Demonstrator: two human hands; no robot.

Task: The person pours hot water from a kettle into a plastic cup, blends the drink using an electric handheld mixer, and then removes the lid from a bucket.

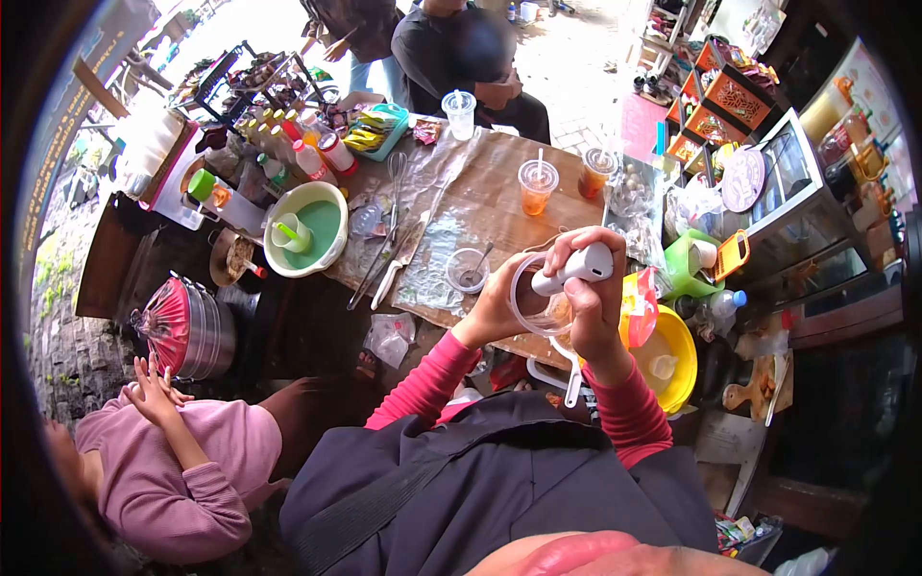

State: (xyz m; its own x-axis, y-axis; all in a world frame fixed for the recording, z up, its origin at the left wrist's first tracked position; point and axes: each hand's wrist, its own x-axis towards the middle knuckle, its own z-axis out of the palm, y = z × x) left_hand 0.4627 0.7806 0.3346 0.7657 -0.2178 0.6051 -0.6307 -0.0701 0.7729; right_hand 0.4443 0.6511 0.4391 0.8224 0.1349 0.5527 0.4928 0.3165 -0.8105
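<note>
My left hand point(497, 305) is wrapped round a clear plastic cup point(521, 321), which is tilted with its rim towards me. My right hand point(597, 302) grips a white handheld electric frother point(580, 270) over the cup's mouth. The frother's lower end is hard to make out. Left of my hands, a small clear tub point(468, 273) with a spoon in it stands on the table. Beyond them are two lidded cups of orange drink, one point(538, 184) with a straw and another point(596, 173) further right.
On the wooden table point(499, 158) lie a knife point(397, 267) and a whisk point(396, 178). A basin of green water point(305, 230) stands left, a yellow basin point(680, 350) right. A person in pink point(173, 461) sits at my left; another in black point(437, 58) is across the table.
</note>
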